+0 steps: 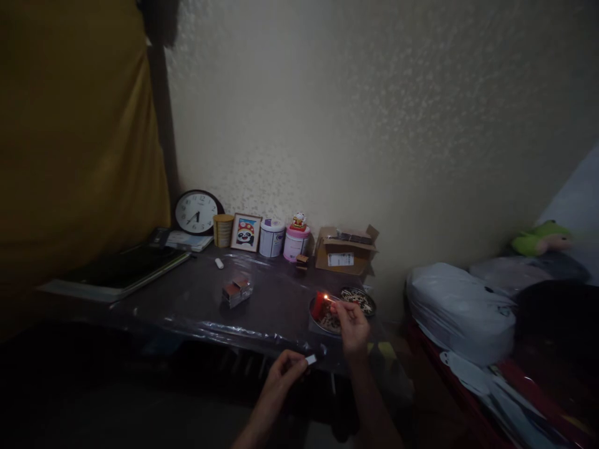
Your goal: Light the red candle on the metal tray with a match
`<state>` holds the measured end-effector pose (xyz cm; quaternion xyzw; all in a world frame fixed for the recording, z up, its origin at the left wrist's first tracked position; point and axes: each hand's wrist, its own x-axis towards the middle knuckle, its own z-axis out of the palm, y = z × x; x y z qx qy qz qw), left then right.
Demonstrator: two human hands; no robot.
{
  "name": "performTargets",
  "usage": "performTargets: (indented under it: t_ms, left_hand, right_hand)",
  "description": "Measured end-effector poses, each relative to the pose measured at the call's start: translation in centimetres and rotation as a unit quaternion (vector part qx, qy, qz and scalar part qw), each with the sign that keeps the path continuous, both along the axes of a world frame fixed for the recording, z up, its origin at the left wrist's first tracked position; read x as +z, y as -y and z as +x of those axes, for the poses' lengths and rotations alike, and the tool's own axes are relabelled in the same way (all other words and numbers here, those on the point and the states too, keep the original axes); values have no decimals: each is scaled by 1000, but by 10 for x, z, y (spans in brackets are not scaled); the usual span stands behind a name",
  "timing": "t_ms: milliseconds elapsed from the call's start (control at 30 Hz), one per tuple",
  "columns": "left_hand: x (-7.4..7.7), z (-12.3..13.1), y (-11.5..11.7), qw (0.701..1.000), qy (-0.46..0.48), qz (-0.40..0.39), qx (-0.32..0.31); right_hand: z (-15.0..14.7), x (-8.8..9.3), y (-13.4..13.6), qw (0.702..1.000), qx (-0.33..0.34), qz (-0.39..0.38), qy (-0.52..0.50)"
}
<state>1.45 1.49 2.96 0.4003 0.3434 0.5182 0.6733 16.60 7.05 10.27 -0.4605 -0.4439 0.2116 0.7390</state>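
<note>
My right hand [352, 321] is closed in a pinch on a thin match [331, 300]. A small flame burns at the match's tip, beside the top of a red candle [318, 305]. The candle stands upright in a round dish [312, 319] with loose bits in it; whether the flame touches its wick I cannot tell. Lower and to the left, my left hand [286, 369] is closed on a small matchbox [311, 360], whose pale end sticks out past the fingers. Behind my right hand lies a second round dish [372, 305] full of match-like sticks.
A plastic-wrapped pack of matchboxes [237, 292] sits mid-table. Along the wall stand a clock [196, 212], a yellow canister [223, 231], a framed panda picture [246, 233], two tins [272, 240] and an opened cardboard box [344, 255]. White bags [461, 308] are piled at right.
</note>
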Motion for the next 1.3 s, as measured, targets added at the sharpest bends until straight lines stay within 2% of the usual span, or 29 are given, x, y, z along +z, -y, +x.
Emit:
performTargets:
  t_ms: [567, 733, 1300]
  left_hand:
    - [0, -1, -1, 1000, 21, -15, -7]
    - [2, -1, -2, 1000, -4, -8, 0]
    - [-2, 0, -4, 1000, 15, -4, -9]
  right_hand:
    - [0, -11, -23, 999, -39, -25, 17]
    - [-1, -13, -25, 999, -37, -30, 14]
    - [-1, -16, -31, 999, -33, -23, 14]
